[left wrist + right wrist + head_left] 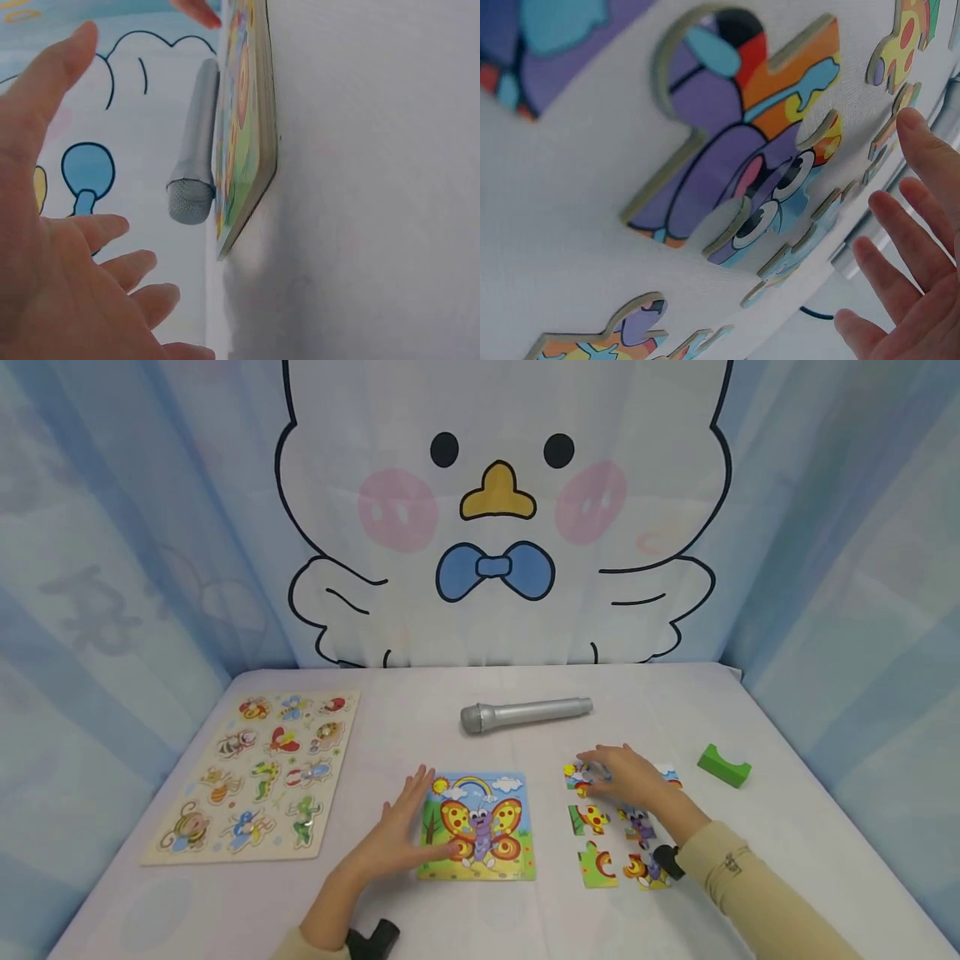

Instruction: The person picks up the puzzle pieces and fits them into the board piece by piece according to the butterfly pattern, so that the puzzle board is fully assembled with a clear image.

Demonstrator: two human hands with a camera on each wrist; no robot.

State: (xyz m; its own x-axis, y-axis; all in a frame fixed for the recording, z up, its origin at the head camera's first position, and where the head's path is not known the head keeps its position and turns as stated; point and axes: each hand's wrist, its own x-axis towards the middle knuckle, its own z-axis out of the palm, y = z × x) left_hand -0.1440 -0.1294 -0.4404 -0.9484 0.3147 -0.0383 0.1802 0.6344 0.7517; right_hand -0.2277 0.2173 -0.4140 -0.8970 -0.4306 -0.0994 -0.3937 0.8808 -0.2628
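Observation:
My left hand [390,837] hovers with spread fingers over the left side of a square butterfly picture board [487,785]. From the left wrist view, the palm [67,285] holds nothing and stands off the board's edge [262,112]. Over to the right, my right hand [626,777] reaches across loose butterfly puzzle pieces, its fingers extended above the top-left piece [572,774] and covering part of the top row. Its fingers [911,244] look straight in the right wrist view, beside a piece with the butterfly's purple face [735,172].
A silver microphone [527,714] lies behind the board. At far left is a wooden board [247,777] with several insect and animal shapes. One green arched block [723,767] sits right of the pieces. Curtains [495,627] printed with a cartoon bird rise behind the table.

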